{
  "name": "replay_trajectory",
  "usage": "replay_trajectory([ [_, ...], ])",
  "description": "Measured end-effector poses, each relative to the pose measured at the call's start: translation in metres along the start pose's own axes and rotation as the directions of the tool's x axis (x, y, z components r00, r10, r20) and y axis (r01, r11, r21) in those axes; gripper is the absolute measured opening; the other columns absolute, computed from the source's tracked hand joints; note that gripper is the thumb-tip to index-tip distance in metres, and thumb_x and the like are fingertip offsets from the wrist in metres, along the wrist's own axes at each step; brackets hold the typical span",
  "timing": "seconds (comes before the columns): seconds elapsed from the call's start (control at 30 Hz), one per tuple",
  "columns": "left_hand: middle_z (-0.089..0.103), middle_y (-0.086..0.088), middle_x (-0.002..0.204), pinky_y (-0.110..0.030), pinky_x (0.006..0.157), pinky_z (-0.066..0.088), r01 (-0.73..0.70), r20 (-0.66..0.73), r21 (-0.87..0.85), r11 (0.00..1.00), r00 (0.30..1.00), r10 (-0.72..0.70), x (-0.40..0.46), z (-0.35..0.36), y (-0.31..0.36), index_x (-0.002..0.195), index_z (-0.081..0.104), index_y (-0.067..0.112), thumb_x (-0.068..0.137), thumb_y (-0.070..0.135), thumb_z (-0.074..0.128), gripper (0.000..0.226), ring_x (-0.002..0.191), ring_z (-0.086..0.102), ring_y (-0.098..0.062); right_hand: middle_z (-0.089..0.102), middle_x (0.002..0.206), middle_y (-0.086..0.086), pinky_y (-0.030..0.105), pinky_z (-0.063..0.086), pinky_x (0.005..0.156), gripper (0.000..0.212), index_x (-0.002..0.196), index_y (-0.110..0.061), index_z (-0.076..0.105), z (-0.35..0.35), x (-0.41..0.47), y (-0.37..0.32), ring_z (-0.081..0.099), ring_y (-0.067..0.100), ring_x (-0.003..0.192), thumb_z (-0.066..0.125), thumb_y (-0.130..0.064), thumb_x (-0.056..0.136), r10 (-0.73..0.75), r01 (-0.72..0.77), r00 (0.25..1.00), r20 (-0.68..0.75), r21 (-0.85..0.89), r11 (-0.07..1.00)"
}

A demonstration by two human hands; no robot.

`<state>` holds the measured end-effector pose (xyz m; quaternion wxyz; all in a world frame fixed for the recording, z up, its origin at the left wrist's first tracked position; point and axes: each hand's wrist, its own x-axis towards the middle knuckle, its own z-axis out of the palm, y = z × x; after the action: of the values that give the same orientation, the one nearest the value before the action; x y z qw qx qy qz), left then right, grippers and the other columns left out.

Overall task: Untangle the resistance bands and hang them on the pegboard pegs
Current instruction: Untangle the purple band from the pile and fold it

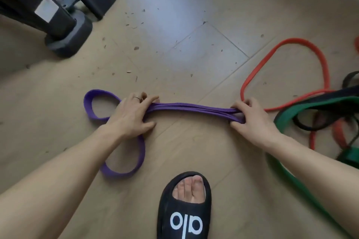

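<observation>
A: In the head view, where is the purple band (191, 108)?

B: It lies on the wooden floor (194, 151), folded in several strands between both hands. Two loops of it stick out at the left, one far and one near.

A: And the fingers?

B: The left hand (132, 115) has its fingers curled over the strands and grips them. The right hand (252, 117) pinches the other end of the bundle.

A: The other bands?

B: At the right, a red band (318, 60), a green band (303, 107) and a black band (349, 78) lie tangled together. A black slipper (184, 217) is near; dark machine feet (64, 19) are far left
</observation>
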<state>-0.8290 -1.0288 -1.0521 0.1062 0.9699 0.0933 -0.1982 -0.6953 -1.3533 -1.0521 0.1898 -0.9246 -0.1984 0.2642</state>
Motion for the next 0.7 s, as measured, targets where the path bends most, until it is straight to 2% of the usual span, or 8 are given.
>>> replay_trajectory([
  [0.07,0.048,-0.006,0.130,-0.041,0.100,0.040,0.032,0.025,0.066,0.997,0.999,-0.034,-0.006,-0.006,-0.011,0.145,0.035,0.028,0.066,0.054,0.072,0.091,0.118,0.046,-0.030,0.046,0.110,0.003,0.037,0.045,0.084,0.037,0.114,-0.025,0.064,0.002,-0.001,0.001,0.050,0.026,0.102,0.074,-0.026,0.078,-0.025,0.021,0.998,-0.056,-0.078,0.997],
  [0.13,0.049,-0.007,0.129,-0.039,0.102,0.038,0.039,0.052,0.118,0.992,0.998,-0.046,-0.012,-0.009,-0.021,0.143,0.037,0.023,0.060,0.057,0.074,0.098,0.117,0.046,-0.030,0.048,0.113,0.005,0.039,0.041,0.090,0.050,0.121,-0.023,0.062,0.003,-0.001,-0.001,0.047,0.028,0.109,0.075,-0.030,0.074,-0.051,0.040,0.998,-0.047,-0.207,0.978],
  [0.3,0.047,-0.005,0.124,-0.041,0.104,0.036,0.074,0.081,0.157,0.985,0.993,-0.087,-0.024,-0.003,-0.021,0.139,0.039,0.021,0.054,0.082,0.064,0.108,0.115,0.044,-0.028,0.048,0.127,0.008,0.039,0.037,0.101,0.073,0.134,-0.016,0.045,0.005,0.002,-0.020,0.046,0.031,0.119,0.072,-0.031,0.068,-0.048,0.041,0.999,-0.009,-0.369,0.929],
  [0.37,0.046,-0.005,0.123,-0.040,0.105,0.034,0.087,0.090,0.195,0.977,0.990,-0.106,-0.022,-0.001,-0.015,0.136,0.038,0.022,0.056,0.076,0.066,0.101,0.116,0.044,-0.028,0.046,0.132,0.009,0.039,0.035,0.106,0.088,0.144,-0.017,0.035,0.008,0.005,-0.028,0.044,0.032,0.124,0.072,-0.034,0.066,-0.076,0.072,0.997,0.004,-0.383,0.921],
  [0.43,0.047,-0.005,0.119,-0.038,0.099,0.037,0.093,0.096,0.245,0.965,0.988,-0.120,-0.020,-0.003,-0.007,0.130,0.039,0.022,0.064,0.061,0.071,0.083,0.113,0.047,-0.028,0.044,0.135,0.010,0.040,0.031,0.111,0.101,0.154,-0.023,0.024,0.012,0.010,-0.036,0.040,0.033,0.128,0.072,-0.043,0.068,-0.129,0.126,0.991,0.017,-0.384,0.915],
  [0.5,0.050,-0.007,0.116,-0.038,0.087,0.042,0.091,0.091,0.248,0.964,0.989,-0.117,-0.017,-0.007,-0.001,0.123,0.042,0.018,0.077,0.042,0.068,0.058,0.109,0.051,-0.029,0.046,0.134,0.010,0.040,0.029,0.110,0.094,0.154,-0.027,0.029,0.016,0.015,-0.045,0.042,0.032,0.127,0.068,-0.053,0.073,-0.192,0.176,0.981,-0.003,-0.393,0.903],
  [0.57,0.050,-0.007,0.113,-0.036,0.071,0.041,0.088,0.082,0.223,0.971,0.991,-0.109,-0.017,-0.010,0.003,0.117,0.043,0.016,0.086,0.026,0.059,0.036,0.105,0.054,-0.030,0.053,0.125,0.007,0.040,0.033,0.103,0.071,0.143,-0.027,0.043,0.018,0.020,-0.051,0.047,0.031,0.119,0.065,-0.053,0.080,-0.251,0.221,0.968,-0.024,-0.403,0.888],
  [0.7,0.051,-0.007,0.105,-0.035,0.056,0.037,0.060,-0.067,0.174,0.983,0.997,-0.049,-0.026,-0.005,-0.004,0.114,0.047,0.016,0.090,0.016,0.054,0.025,0.097,0.056,-0.030,0.060,0.108,0.008,0.042,0.040,0.086,0.033,0.116,-0.022,0.057,0.017,0.028,-0.049,0.055,0.033,0.103,0.064,-0.040,0.090,-0.336,0.283,0.941,-0.031,-0.469,0.837],
])
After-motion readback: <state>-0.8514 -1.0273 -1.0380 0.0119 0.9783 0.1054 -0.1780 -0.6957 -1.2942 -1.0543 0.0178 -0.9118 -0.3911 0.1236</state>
